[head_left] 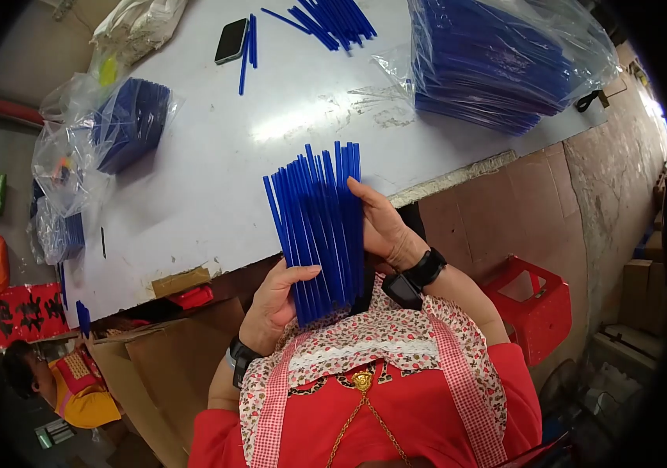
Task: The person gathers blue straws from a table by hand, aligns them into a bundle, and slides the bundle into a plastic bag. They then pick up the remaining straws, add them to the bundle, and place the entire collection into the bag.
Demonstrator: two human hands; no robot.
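Two bare hands grip a loosely fanned bundle of slim, glossy, deep-blue plastic sticks (319, 234) in the centre of the frame. The left hand (272, 303) closes around the bundle's lower left side, its thumb lying across the front; the right hand (378, 224) clasps the upper right side, thumb near the top edge. The sticks are straight and smooth, their upper ends uneven, overlapping the near edge of a pale, shiny, scuffed counter (208, 171) whose rim is rough and chipped.

At the top centre, more loose blue sticks (337, 25) lie in a spread pile. To their left, a flat black rectangular phone (232, 41) rests beside a few single sticks. In the upper right, a crinkled clear plastic bag (505, 58) covers a thick stack of blue sticks; at the upper left, wrinkled clear wrapping (68, 156) surrounds a smaller blue block-shaped stack (132, 125).

Below, the wearer's apron (364, 342) is floral cloth with checked straps. A moulded red plastic stool (535, 308) stands at the right.
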